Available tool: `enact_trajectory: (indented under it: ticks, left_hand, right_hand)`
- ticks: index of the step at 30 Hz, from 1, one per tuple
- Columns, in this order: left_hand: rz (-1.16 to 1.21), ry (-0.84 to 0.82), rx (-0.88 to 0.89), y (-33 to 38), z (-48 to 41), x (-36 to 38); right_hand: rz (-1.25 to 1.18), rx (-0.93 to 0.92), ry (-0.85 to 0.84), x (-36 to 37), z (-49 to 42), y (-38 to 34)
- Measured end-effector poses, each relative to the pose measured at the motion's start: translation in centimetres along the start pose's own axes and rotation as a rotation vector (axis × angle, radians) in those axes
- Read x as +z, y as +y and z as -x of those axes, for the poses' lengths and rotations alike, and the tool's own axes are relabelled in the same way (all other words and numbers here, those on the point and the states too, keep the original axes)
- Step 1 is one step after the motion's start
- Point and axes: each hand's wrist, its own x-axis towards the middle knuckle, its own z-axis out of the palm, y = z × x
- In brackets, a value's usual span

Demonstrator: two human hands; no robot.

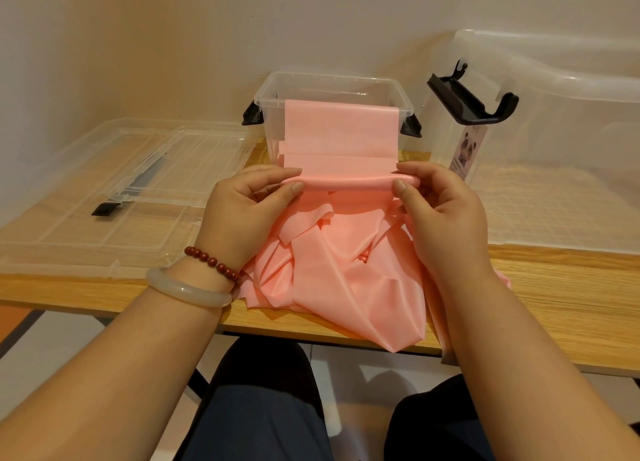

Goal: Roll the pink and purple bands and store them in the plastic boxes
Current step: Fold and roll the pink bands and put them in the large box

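The left hand (242, 207) nips the left end of a thin rolled tube of the pink band (341, 135) between thumb and forefinger. The right hand (440, 204) nips the right end the same way, its other fingers curled loosely beneath. Each grip is pressed tight on the rubber with the thumb on top. Holding both ends alike probably lets the tube turn evenly, so it winds straight rather than into a cone.

From the tube a flat stretch of band runs up and hangs draped over the near rim of the small plastic box (332, 78). I judge this keeps that length smooth as it feeds the roll. The rest lies bunched on the table (554, 287) under the hands and spills over the near edge toward the lap. From this angle it is hard to say whether the tube has several turns or is only a first fold, but the roll looks barely started.

The small box stands open, and a clear lid (104, 190) lies on the table to its left. A larger plastic box (554, 121) stands at the right. No purple band shows.
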Motion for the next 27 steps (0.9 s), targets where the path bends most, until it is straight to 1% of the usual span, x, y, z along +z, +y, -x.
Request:
enact_trajectory:
  ticks: [7, 10, 12, 15, 19, 23, 27]
  left_hand:
    - [0.018, -0.009, -0.019, -0.07, 0.03, -0.06]
    - [0.150, 0.005, -0.069, 0.30, 0.13, 0.24]
    - [0.174, 0.017, -0.071, 0.27, 0.12, 0.27]
    - [0.156, 0.031, -0.054, -0.01, 0.12, 0.18]
    - [0.136, 0.043, -0.057, 0.07, 0.20, 0.17]
    - [0.056, 0.031, -0.053, -0.08, 0.11, 0.09]
    - [0.066, 0.058, -0.060, -0.09, 0.12, 0.07]
  right_hand:
    - [0.006, -0.001, 0.029, 0.00, -0.02, 0.01]
    - [0.017, -0.003, 0.031, -0.02, 0.05, 0.09]
    - [0.009, -0.004, 0.028, -0.04, 0.05, 0.05]
    - [0.004, -0.016, 0.019, -0.13, 0.05, -0.16]
    - [0.014, 0.001, -0.034, -0.18, 0.06, -0.14]
    - [0.037, 0.011, 0.006, -0.11, -0.02, -0.03]
    - [0.043, -0.026, 0.028, -0.02, -0.17, 0.07]
